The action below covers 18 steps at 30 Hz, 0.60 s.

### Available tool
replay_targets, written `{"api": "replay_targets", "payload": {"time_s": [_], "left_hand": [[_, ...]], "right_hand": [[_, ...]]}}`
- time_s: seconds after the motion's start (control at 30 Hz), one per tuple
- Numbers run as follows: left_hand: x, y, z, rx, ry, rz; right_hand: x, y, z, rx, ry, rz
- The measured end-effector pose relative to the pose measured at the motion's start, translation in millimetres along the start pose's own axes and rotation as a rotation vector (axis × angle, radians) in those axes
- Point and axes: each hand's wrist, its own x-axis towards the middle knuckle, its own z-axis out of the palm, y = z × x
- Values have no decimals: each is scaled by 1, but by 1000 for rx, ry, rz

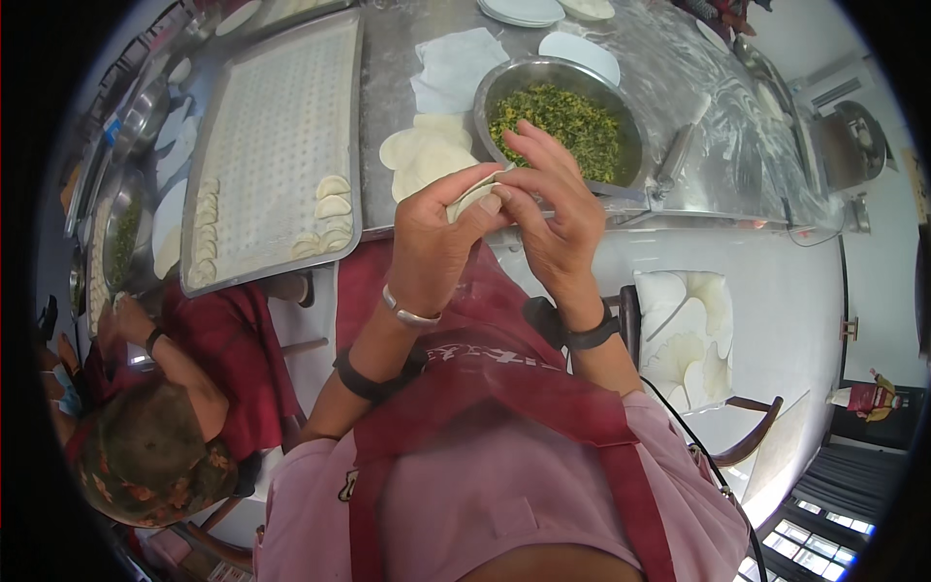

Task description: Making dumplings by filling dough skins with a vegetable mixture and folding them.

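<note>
Both of my hands hold a folded dumpling [473,198] in front of my chest, above the table's near edge. My left hand [444,225] supports it from the left, thumb against its side. The thumb and index finger of my right hand [554,211] pinch its right end, the other fingers raised. Whether filling is inside is hidden. Just beyond lie overlapping round dough wrappers [429,160]. Behind my right hand stands a steel bowl [486,116] of chopped green and yellow filling [556,124]. A perforated metal tray [276,131] at the left holds several finished dumplings [333,206] along its near part.
A white cloth or paper sheet [457,69] and white plates [520,9] lie farther back on the floured steel table [676,80]. A co-worker in a patterned cap [153,451] works at the left. A chair with a leaf-print cushion [684,338] stands at the right.
</note>
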Motion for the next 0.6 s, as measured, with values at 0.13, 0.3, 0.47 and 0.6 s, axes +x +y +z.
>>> {"api": "replay_targets", "payload": {"time_s": [0.13, 0.3, 0.47, 0.6], "left_hand": [[-2, -1, -2, -36, 14, 27], [4, -5, -10, -132, 77, 65], [8, -1, -21, -81, 155, 97], [9, -8, -27, -95, 202, 110]], "right_hand": [[0, -1, 4, 43, 5, 17], [-2, -4, 13, 79, 14, 125], [-16, -2, 28, 406, 114, 630], [-17, 0, 42, 507, 89, 716]]}}
